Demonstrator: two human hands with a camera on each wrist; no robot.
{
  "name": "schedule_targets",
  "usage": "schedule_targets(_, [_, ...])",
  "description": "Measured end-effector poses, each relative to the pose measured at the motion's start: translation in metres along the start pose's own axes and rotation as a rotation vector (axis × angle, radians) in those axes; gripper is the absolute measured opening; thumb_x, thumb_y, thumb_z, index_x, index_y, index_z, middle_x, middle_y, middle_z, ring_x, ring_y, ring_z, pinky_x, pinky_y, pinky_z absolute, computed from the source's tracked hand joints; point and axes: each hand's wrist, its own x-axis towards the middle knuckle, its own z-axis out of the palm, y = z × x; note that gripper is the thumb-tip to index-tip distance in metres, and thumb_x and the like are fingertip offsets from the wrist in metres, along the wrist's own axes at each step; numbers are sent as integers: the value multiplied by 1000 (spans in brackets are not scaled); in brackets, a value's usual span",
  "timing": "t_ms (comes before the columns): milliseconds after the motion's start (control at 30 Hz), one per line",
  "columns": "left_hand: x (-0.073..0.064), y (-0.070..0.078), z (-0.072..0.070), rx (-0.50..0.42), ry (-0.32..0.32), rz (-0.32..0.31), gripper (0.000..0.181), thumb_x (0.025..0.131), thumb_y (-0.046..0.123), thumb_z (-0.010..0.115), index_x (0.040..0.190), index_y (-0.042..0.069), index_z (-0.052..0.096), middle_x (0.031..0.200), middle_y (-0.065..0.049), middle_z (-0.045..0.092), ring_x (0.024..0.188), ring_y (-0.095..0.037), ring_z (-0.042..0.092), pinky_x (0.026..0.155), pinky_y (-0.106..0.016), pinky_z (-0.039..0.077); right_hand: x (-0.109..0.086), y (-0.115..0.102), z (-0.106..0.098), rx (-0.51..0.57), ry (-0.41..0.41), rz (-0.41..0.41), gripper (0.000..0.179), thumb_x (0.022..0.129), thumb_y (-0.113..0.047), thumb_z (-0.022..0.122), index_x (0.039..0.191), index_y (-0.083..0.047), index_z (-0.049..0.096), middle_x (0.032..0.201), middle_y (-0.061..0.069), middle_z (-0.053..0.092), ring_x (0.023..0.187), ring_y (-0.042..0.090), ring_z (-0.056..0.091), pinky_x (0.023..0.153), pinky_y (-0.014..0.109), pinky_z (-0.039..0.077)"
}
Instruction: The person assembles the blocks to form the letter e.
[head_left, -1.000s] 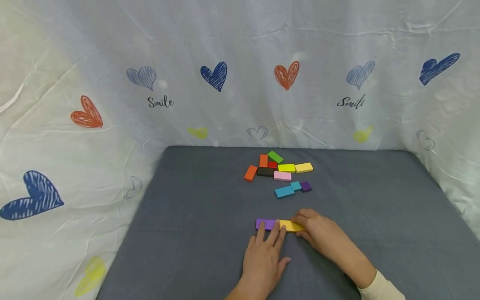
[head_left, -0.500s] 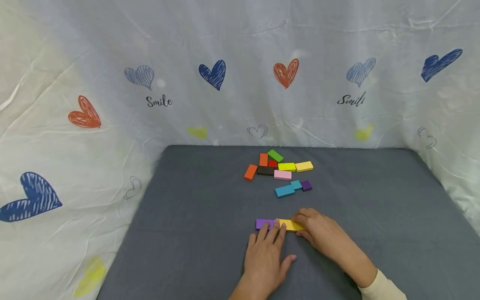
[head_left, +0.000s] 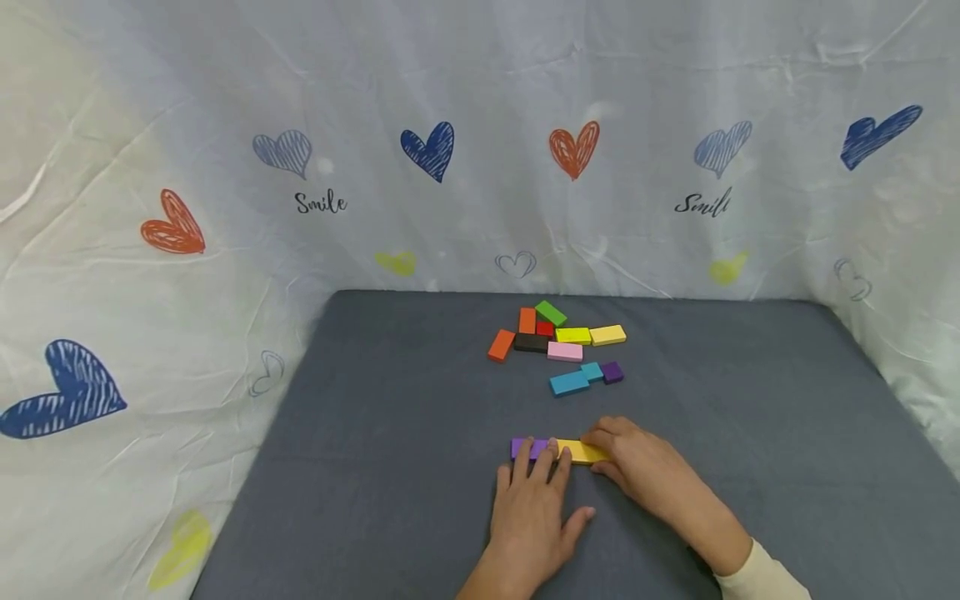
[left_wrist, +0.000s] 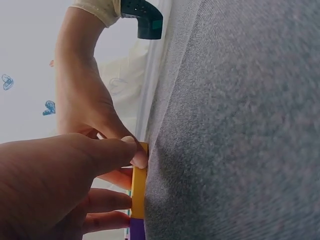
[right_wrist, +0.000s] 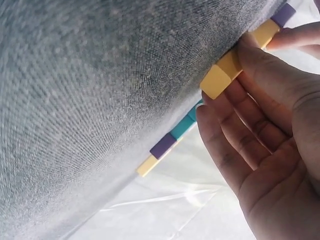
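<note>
A purple block (head_left: 519, 447) and a yellow block (head_left: 576, 451) lie end to end in a row on the grey cloth, near the front. My left hand (head_left: 527, 521) rests its straight fingertips on the row, over the purple block and the seam with the yellow one; its thumb is spread to the right. With thumb and fingers, my right hand (head_left: 645, 467) pinches the right end of the yellow block, partly hiding it. In the right wrist view the yellow block's end (right_wrist: 216, 81) sticks out past the thumb. The left wrist view shows the purple block (left_wrist: 136, 230) meeting the yellow one.
Farther back lie a long blue block (head_left: 569, 384), a short teal block (head_left: 592, 372) and a dark purple block (head_left: 612, 372). Behind them is a loose group with a black block (head_left: 531, 342), a pink block (head_left: 565, 352), a green block (head_left: 551, 313) and several others. A white curtain (head_left: 480, 200) hangs behind.
My left hand's fingers have shifted slightly along the row, and its thumb has spread farther right. The right hand keeps its pinch; the blocks stay almost in place.
</note>
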Motion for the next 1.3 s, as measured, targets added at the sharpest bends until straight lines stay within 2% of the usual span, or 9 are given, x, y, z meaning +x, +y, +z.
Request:
schedule_targets(100, [1,0,-1,7,-10,-3,73,100,70,55,161,29,48,167,3,42,156,-31,33,107,-56,41,1,3,-2,34,-29,-14,31,88,-19,88,117,-12,78,107,-7,66,93,11,61,82,37,60])
schedule_targets(233, [2,-1,0,30,-8,-2,72,100,69,55,160,30,49,167,5,43,155,-30,34,106,-56,41,3,8,-11,95,-84,-14,33,95,-31,82,122,-14,76,110,-8,65,95,9,62,84,38,60])
schedule_targets(300, [2,-1,0,38,-7,-6,72,100,69,56,160,30,50,166,5,43,155,-30,34,105,-56,41,4,12,-16,100,-80,-5,35,97,-34,79,125,-14,76,112,-7,67,99,11,65,86,40,60])
schedule_targets(500, [3,-1,1,55,-8,-18,72,100,70,56,159,30,50,166,6,43,155,-30,35,107,-57,40,10,32,-37,57,43,43,37,98,-30,78,129,-10,75,125,6,71,114,28,70,92,52,59])
schedule_targets(700, [5,-1,1,63,-34,-36,72,100,71,54,161,34,47,167,10,41,156,-27,33,107,-55,40,26,61,-63,15,163,97,39,98,-21,78,133,-6,72,118,12,73,102,31,72,81,54,60])
schedule_targets(767, [5,-1,1,67,-46,-37,72,100,71,53,161,35,46,167,11,40,156,-26,33,107,-55,40,32,70,-69,3,191,110,39,98,-18,78,134,-5,71,114,12,73,98,31,71,76,52,59])
schedule_targets(867, [6,0,0,73,-67,-42,72,100,72,53,161,37,45,167,13,39,155,-25,33,107,-54,40,40,82,-73,-4,209,124,39,99,-16,77,135,-4,70,115,14,73,99,33,71,75,53,59])
schedule_targets(1100, [4,-2,0,67,-48,-34,71,100,71,54,161,36,46,166,12,40,155,-25,34,106,-53,41,67,104,-72,1,171,142,40,100,-13,74,138,-2,67,122,18,71,107,37,70,84,58,57])
schedule_targets(1300, [3,-2,0,58,-47,-27,69,101,69,54,160,37,47,166,12,40,155,-25,34,106,-53,40,91,125,-56,-29,82,166,41,101,-12,73,140,-1,67,133,22,67,119,42,65,95,62,54])
